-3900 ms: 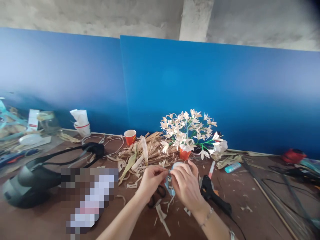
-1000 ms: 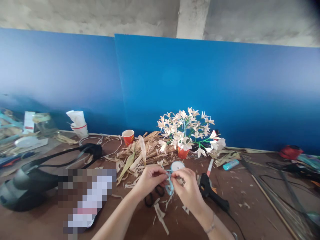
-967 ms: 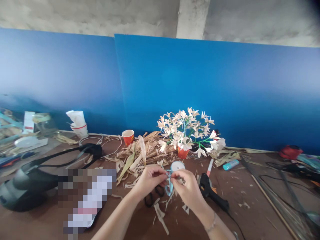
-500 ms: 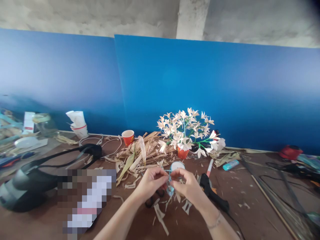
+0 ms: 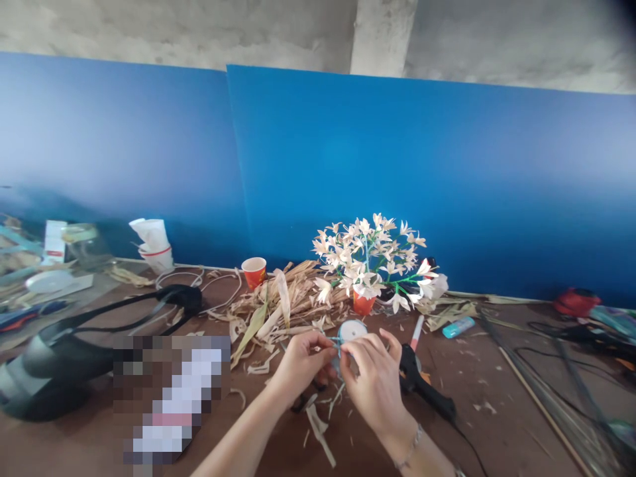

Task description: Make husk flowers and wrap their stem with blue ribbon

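My left hand (image 5: 309, 361) is closed in a pinch around a thin light-blue stem (image 5: 332, 338). A small pale flower seems to sit at the stem's far end, above the left fingers. My right hand (image 5: 371, 372) pinches a light-blue strip (image 5: 338, 351) against the stem, its outer fingers lifted. Just behind the fingertips lies a white roll (image 5: 353, 328) with a blue edge. Beneath the left hand, dark-handled scissors (image 5: 299, 401) are partly hidden. The fingers cover much of the join between strip and stem.
Beyond the hands, an orange cup (image 5: 364, 304) holds many pale flowers (image 5: 365, 245). Dry husks (image 5: 288, 298) are heaped left of it, near another orange cup (image 5: 254, 273). A black glue gun (image 5: 424, 384) lies at right, a blue lighter (image 5: 458, 327) behind it. Scraps (image 5: 319, 430) litter the brown table.
My right hand has turned over, its back now facing up more and its outer fingers raised. The left hand keeps its pinch in nearly the same place.
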`<action>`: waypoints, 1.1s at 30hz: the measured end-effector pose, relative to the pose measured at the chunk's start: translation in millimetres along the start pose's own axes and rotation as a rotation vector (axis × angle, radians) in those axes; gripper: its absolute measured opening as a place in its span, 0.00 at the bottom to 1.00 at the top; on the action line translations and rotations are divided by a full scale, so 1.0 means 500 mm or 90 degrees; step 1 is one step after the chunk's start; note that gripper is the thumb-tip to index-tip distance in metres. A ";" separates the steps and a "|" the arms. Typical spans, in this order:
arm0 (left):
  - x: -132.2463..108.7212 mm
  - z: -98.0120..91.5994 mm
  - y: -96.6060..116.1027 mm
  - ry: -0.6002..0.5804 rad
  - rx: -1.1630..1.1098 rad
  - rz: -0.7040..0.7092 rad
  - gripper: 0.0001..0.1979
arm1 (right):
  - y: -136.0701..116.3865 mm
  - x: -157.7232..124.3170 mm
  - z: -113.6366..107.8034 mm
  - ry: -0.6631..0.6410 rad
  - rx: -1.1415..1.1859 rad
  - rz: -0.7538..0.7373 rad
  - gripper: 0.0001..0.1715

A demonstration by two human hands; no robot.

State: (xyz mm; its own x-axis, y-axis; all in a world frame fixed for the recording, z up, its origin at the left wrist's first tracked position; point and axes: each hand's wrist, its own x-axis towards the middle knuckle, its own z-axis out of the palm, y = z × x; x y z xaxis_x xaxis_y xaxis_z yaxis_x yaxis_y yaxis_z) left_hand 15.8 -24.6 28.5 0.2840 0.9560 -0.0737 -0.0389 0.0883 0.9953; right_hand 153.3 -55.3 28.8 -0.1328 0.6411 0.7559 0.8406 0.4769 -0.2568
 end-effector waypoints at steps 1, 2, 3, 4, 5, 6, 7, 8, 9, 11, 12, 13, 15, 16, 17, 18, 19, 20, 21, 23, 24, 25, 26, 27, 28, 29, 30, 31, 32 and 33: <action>-0.001 0.000 0.000 -0.011 -0.015 -0.003 0.14 | 0.000 0.000 -0.001 -0.001 0.001 -0.001 0.07; -0.002 0.001 0.001 -0.022 -0.034 -0.003 0.14 | 0.000 0.000 -0.001 -0.003 0.000 -0.001 0.07; -0.003 0.002 0.002 -0.031 -0.051 -0.001 0.14 | -0.001 0.000 -0.001 -0.004 -0.001 -0.002 0.07; -0.003 0.002 0.002 -0.035 -0.061 0.005 0.13 | 0.000 0.000 -0.001 -0.003 -0.001 -0.002 0.07; -0.004 0.003 0.004 -0.033 -0.061 0.012 0.13 | 0.000 -0.001 -0.001 0.001 0.000 -0.003 0.07; -0.005 0.004 0.006 -0.028 -0.053 0.019 0.13 | 0.000 -0.001 -0.002 0.002 0.001 -0.004 0.07; -0.005 0.004 0.008 -0.023 -0.039 0.025 0.14 | -0.001 -0.001 -0.002 0.005 0.004 -0.004 0.07; -0.005 0.004 0.010 -0.019 -0.024 0.030 0.14 | -0.001 -0.001 -0.002 0.010 0.010 -0.003 0.07; -0.005 0.003 0.013 -0.017 -0.010 0.035 0.14 | -0.002 0.000 -0.003 0.013 0.018 0.001 0.07; -0.004 0.000 0.017 -0.014 0.007 0.050 0.14 | -0.004 0.004 -0.005 0.012 0.050 0.022 0.07; -0.003 -0.003 0.018 -0.014 0.015 0.061 0.13 | -0.004 0.007 -0.007 0.004 0.075 0.040 0.07; -0.002 -0.007 0.019 -0.015 0.026 0.073 0.13 | -0.004 0.010 -0.009 -0.009 0.108 0.064 0.06; -0.001 -0.015 0.021 -0.028 0.057 0.102 0.12 | 0.001 0.017 -0.012 -0.076 0.204 0.143 0.05; -0.001 -0.018 0.022 -0.038 0.074 0.113 0.12 | 0.006 0.020 -0.013 -0.130 0.269 0.203 0.05; -0.002 -0.021 0.022 -0.049 0.087 0.117 0.11 | 0.011 0.022 -0.014 -0.197 0.344 0.275 0.05; -0.003 -0.023 0.023 -0.058 0.094 0.112 0.11 | 0.018 0.024 -0.014 -0.268 0.428 0.352 0.05; -0.005 -0.024 0.024 -0.067 0.091 0.096 0.11 | 0.024 0.025 -0.013 -0.333 0.515 0.426 0.05; -0.007 -0.023 0.025 -0.077 0.080 0.073 0.11 | 0.031 0.025 -0.013 -0.383 0.598 0.493 0.06; -0.010 -0.022 0.027 -0.087 0.061 0.049 0.11 | 0.037 0.025 -0.012 -0.417 0.671 0.546 0.06; -0.015 -0.019 0.029 -0.111 0.014 0.018 0.11 | 0.045 0.024 -0.011 -0.463 0.782 0.604 0.06; -0.017 -0.017 0.029 -0.125 -0.009 0.011 0.11 | 0.048 0.023 -0.011 -0.482 0.818 0.619 0.07; -0.018 -0.015 0.029 -0.135 -0.028 0.007 0.11 | 0.049 0.022 -0.011 -0.501 0.835 0.626 0.07; -0.018 -0.014 0.028 -0.136 -0.038 0.004 0.11 | 0.048 0.022 -0.011 -0.512 0.833 0.624 0.08; -0.017 -0.013 0.026 -0.127 -0.036 0.003 0.11 | 0.046 0.022 -0.012 -0.508 0.808 0.612 0.08; -0.015 -0.011 0.023 -0.110 -0.026 0.004 0.11 | 0.043 0.022 -0.013 -0.484 0.758 0.584 0.09; -0.013 -0.010 0.020 -0.087 -0.009 0.007 0.11 | 0.038 0.023 -0.014 -0.443 0.683 0.536 0.09; -0.010 -0.009 0.016 -0.062 0.009 0.012 0.11 | 0.032 0.022 -0.015 -0.389 0.588 0.469 0.08; -0.007 -0.007 0.012 -0.040 0.025 0.020 0.11 | 0.026 0.021 -0.015 -0.326 0.481 0.389 0.06; -0.004 -0.006 0.008 -0.022 0.038 0.026 0.11 | 0.019 0.019 -0.015 -0.259 0.370 0.309 0.04; -0.002 -0.004 0.005 -0.008 0.047 0.029 0.11 | 0.013 0.017 -0.013 -0.196 0.264 0.236 0.01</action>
State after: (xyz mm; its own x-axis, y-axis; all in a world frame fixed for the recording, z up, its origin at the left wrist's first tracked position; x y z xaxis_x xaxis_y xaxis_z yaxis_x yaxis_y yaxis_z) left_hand 13.4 -24.7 31.2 0.2958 0.9549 -0.0279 0.0188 0.0234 0.9995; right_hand 161.0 -50.9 37.4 -0.0697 0.9223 0.3801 0.5942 0.3444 -0.7269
